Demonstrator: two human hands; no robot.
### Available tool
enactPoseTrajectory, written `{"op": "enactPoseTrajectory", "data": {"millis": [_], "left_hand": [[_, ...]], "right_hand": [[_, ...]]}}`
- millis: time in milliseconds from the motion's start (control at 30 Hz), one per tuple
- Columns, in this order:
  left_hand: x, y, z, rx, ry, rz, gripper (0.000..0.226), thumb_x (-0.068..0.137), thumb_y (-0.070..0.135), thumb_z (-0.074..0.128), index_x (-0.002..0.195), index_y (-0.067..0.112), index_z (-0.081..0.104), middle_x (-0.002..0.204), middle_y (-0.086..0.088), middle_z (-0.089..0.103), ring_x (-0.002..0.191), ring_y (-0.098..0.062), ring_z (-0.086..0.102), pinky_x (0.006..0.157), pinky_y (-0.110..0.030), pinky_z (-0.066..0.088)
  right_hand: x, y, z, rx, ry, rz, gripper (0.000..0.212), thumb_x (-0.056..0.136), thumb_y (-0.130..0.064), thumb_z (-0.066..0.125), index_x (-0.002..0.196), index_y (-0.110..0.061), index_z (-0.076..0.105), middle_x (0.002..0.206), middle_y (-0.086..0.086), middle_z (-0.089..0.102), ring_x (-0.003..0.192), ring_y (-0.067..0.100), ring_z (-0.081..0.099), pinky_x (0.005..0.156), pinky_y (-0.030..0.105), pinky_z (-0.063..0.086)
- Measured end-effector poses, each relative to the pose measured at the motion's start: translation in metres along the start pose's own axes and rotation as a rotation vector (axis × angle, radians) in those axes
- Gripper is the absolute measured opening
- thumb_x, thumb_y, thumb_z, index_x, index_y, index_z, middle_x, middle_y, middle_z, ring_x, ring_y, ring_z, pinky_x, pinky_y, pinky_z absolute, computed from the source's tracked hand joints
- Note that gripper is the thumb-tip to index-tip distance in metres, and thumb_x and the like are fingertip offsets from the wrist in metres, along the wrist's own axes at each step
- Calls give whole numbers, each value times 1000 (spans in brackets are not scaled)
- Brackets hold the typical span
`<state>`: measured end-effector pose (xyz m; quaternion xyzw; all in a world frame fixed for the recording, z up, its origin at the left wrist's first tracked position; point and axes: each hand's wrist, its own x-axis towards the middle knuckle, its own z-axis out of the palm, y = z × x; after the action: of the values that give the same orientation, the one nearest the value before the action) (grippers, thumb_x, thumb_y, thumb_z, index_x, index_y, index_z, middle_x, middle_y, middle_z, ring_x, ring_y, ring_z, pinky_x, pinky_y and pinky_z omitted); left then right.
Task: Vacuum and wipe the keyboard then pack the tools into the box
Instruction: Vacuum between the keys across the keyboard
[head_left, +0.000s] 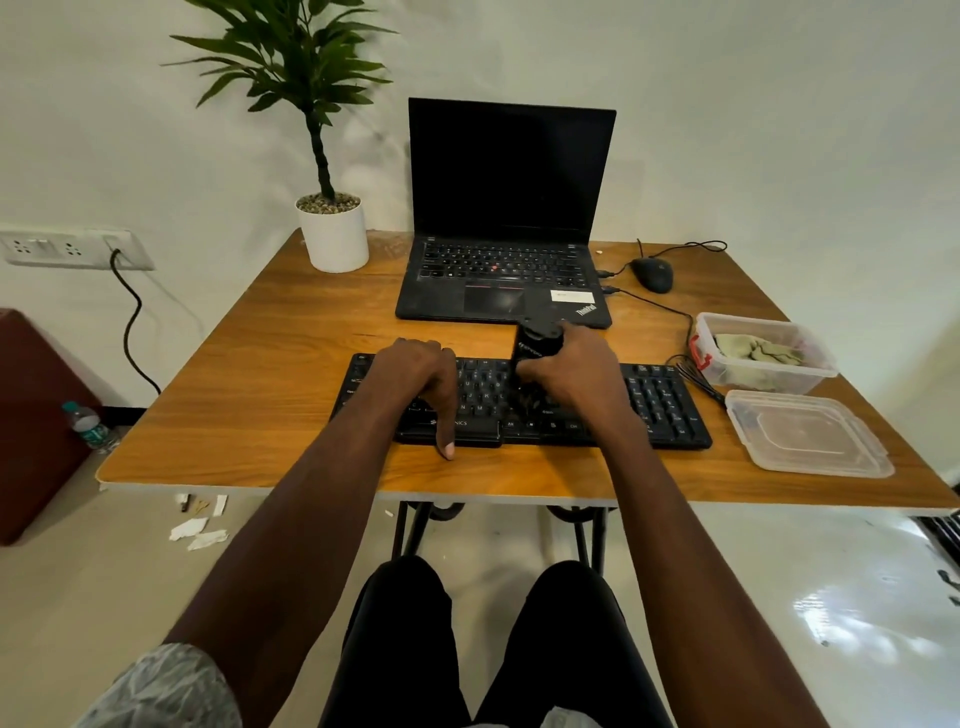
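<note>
A black keyboard (660, 402) lies across the near middle of the wooden table (291, 364). My right hand (576, 374) grips a small black handheld vacuum (537, 345), which stands upright with its lower end on the middle keys. Spread flat over the keyboard's left half is my left hand (421, 382), its thumb reaching past the front edge. At the right stands a clear plastic box (763, 353) with a greenish cloth (758, 351) inside. Its clear lid (808, 434) lies just in front of it.
A black laptop (506, 218) stands open behind the keyboard. A black mouse (652, 274) and its cable lie at the back right, and a potted plant (332, 228) at the back left. A bundled black cable (696, 376) sits between keyboard and box.
</note>
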<state>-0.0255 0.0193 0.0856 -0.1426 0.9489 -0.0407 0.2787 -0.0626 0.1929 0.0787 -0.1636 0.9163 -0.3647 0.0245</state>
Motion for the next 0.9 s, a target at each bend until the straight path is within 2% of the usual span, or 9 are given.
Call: {"op": "enactPoseTrajectory", "data": {"millis": [100, 167, 267, 300, 433, 600, 767, 800, 900], "left_hand": [[-2, 2, -2, -16, -1, 2, 134, 41, 57, 93, 152, 20, 28, 153, -4, 33, 137, -33, 37, 104, -51, 43], [1, 5, -3, -42, 22, 45, 137, 40, 61, 91, 153, 21, 24, 154, -4, 31, 139, -33, 35, 107, -54, 41], [3, 15, -5, -49, 47, 121, 137, 40, 66, 89, 152, 22, 23, 155, -4, 29, 139, -33, 33, 108, -56, 39], [3, 18, -6, -51, 43, 136, 134, 42, 65, 89, 151, 22, 24, 154, -3, 30, 138, -32, 34, 107, -55, 39], [4, 27, -8, -53, 41, 153, 124, 46, 62, 90, 147, 23, 30, 150, -2, 34, 135, -31, 37, 106, -52, 41], [8, 30, -5, -63, 34, 152, 132, 46, 60, 91, 152, 21, 23, 155, -3, 28, 140, -32, 33, 108, -54, 39], [8, 33, -10, -56, 17, 140, 132, 42, 58, 93, 151, 20, 27, 152, -3, 31, 137, -33, 36, 105, -54, 42], [9, 34, -8, -60, 20, 142, 132, 42, 58, 93, 150, 20, 27, 152, -3, 31, 138, -33, 35, 105, -55, 42], [12, 31, -4, -76, 36, 164, 130, 47, 58, 91, 152, 20, 24, 155, -4, 27, 140, -32, 31, 108, -53, 39]], "right_hand": [[-12, -1, 3, 90, -194, 0, 43, 75, -27, 78, 114, -18, 61, 108, 2, 67, 92, 16, 62, 80, 34, 55], [-17, 6, -2, 108, -115, 58, 45, 76, -28, 78, 116, -17, 61, 110, 4, 68, 90, 15, 62, 77, 32, 54], [-19, 13, -10, -28, 150, 99, 48, 77, -35, 76, 117, -15, 63, 110, 4, 69, 89, 16, 61, 69, 28, 45], [-20, 11, -10, -63, 160, 76, 48, 77, -36, 76, 117, -15, 63, 109, 3, 69, 91, 18, 62, 69, 27, 43], [-22, 10, -6, 49, -46, 79, 44, 76, -31, 77, 115, -16, 62, 106, 2, 67, 91, 16, 61, 71, 28, 47], [-20, 30, -31, -121, 224, 224, 50, 79, -38, 75, 120, -13, 60, 112, 6, 68, 97, 20, 63, 71, 29, 44], [-22, 19, -18, 77, -75, 124, 49, 77, -32, 77, 121, -16, 60, 112, 5, 67, 94, 16, 62, 82, 34, 55], [-21, 22, -20, 82, -56, 134, 49, 78, -31, 77, 121, -16, 60, 113, 5, 67, 92, 15, 60, 80, 33, 54], [-13, 32, -30, -27, 179, 170, 47, 79, -36, 75, 119, -15, 62, 113, 4, 68, 90, 15, 59, 72, 29, 44]]}}
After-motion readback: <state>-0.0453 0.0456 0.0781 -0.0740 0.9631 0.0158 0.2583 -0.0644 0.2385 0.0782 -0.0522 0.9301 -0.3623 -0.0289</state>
